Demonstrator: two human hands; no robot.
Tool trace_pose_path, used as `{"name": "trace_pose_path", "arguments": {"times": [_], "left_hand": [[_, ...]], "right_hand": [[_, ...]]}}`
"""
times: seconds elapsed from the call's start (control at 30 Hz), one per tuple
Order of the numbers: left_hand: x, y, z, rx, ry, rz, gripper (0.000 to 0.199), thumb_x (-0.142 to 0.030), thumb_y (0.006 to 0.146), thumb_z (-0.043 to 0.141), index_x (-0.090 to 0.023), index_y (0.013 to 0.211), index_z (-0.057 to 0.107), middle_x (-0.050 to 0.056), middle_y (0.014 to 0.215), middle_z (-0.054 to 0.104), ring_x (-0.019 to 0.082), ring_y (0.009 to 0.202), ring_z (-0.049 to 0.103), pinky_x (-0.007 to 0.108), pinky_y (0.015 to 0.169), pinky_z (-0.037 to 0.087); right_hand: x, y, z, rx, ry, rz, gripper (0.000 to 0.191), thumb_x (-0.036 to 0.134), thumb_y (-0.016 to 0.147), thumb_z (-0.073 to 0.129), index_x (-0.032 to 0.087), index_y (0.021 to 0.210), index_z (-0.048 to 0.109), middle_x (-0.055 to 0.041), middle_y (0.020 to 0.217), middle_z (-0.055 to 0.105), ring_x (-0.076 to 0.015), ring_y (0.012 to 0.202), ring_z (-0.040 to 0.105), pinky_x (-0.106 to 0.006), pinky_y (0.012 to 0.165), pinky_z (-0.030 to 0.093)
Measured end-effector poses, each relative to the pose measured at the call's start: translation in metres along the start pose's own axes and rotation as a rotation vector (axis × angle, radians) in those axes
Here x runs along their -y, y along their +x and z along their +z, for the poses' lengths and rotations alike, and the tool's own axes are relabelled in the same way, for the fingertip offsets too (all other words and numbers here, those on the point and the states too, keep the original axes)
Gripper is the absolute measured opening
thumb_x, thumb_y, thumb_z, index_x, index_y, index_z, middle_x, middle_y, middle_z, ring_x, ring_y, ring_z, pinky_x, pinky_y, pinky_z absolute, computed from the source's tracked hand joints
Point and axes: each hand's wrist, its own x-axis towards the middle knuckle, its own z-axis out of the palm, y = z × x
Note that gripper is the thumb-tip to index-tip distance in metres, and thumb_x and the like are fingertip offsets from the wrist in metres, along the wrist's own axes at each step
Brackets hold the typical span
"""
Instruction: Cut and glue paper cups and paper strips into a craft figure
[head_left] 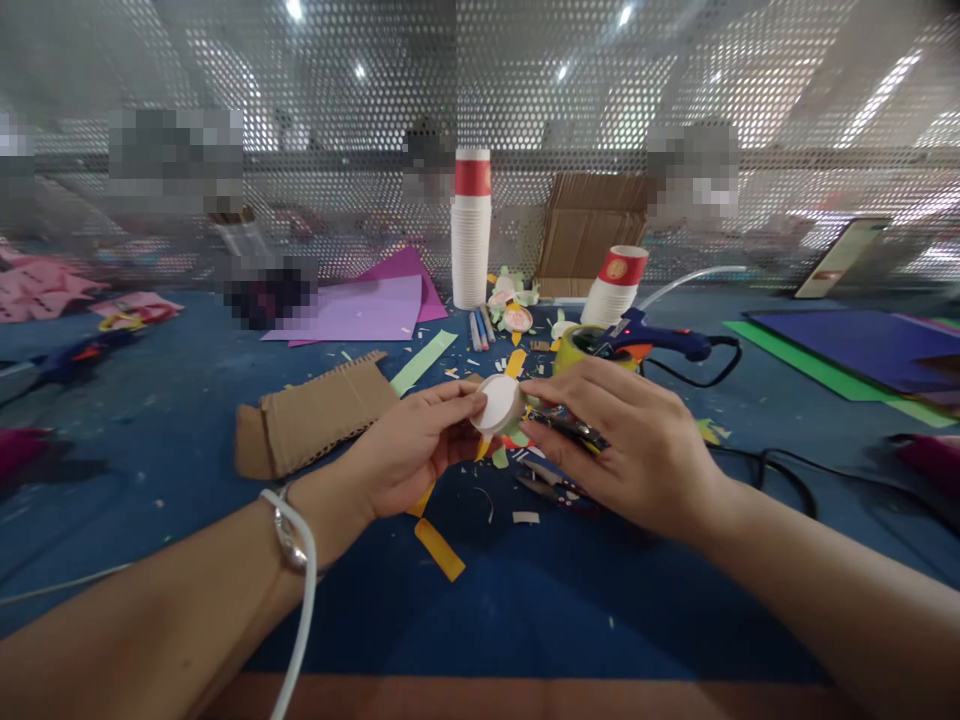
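My left hand (416, 440) pinches the left rim of a small round white piece (498, 402), which looks like the cut-off bottom of a paper cup. Orange paper strips stick out above and below the piece. At its right edge, my right hand (626, 430) has thumb and forefinger closed on the side. A dark object (577, 432) shows under the right fingers; I cannot tell whether it is held. Scissors (546, 482) lie just below the hands, beside paper scraps. An orange paper strip (440, 550) rests nearer to me.
A glue gun (660, 335) rests on a tape roll (574, 350), its cable trailing right. Cup stacks (471, 250) (616, 285) stand behind. Corrugated cardboard (326, 410) lies left, purple sheets (352, 308) beyond it, and coloured sheets (847, 345) right. Several markers (480, 328) lie mid-table.
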Motion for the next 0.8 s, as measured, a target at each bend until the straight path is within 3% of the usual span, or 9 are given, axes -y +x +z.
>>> {"name": "trace_pose_path", "arguments": {"times": [0.2,0.4,0.5,0.63,0.8], "left_hand": [[-0.002,-0.001,0.0,0.021,0.011,0.002,0.009,-0.018,0.091,0.064,-0.014,0.085,0.07,0.001,0.079,0.066,0.008,0.065,0.06,0.019,0.063,0.052],[-0.006,-0.003,-0.002,0.023,0.122,0.076,0.013,-0.025,0.087,0.069,-0.018,0.097,0.074,0.003,0.093,0.07,0.011,0.074,0.061,0.022,0.063,0.049],[-0.006,-0.004,-0.001,0.039,0.221,0.163,0.021,-0.028,0.084,0.073,-0.02,0.103,0.074,0.003,0.092,0.069,0.012,0.075,0.061,0.023,0.065,0.047],[-0.004,-0.007,0.002,0.087,0.411,0.282,0.033,-0.033,0.085,0.072,-0.022,0.116,0.067,0.003,0.091,0.069,0.015,0.08,0.062,0.027,0.071,0.048],[-0.003,-0.008,0.004,0.117,0.399,0.246,0.042,-0.036,0.085,0.073,-0.021,0.122,0.06,0.003,0.091,0.069,0.016,0.082,0.064,0.029,0.074,0.047]], "right_hand": [[0.002,0.001,-0.003,-0.044,-0.001,0.013,0.019,0.024,0.095,0.062,0.012,0.107,0.069,-0.011,0.095,0.072,-0.0218,0.088,0.068,-0.035,0.077,0.055],[-0.006,0.003,-0.002,-0.13,0.121,0.315,0.012,0.027,0.095,0.06,0.02,0.102,0.068,-0.0037,0.085,0.071,-0.0153,0.072,0.066,-0.028,0.065,0.053],[-0.008,0.005,-0.002,-0.037,0.26,0.444,0.02,0.036,0.095,0.061,0.021,0.105,0.067,-0.0043,0.09,0.073,-0.0159,0.073,0.067,-0.027,0.062,0.053],[-0.004,0.006,-0.001,0.128,0.465,0.51,0.027,0.042,0.091,0.065,0.02,0.108,0.066,-0.0048,0.09,0.074,-0.0187,0.079,0.07,-0.028,0.063,0.055],[0.0,0.008,0.002,0.237,0.709,0.581,0.03,0.044,0.088,0.068,0.02,0.106,0.065,-0.0048,0.087,0.075,-0.0193,0.076,0.073,-0.03,0.063,0.059]]}}
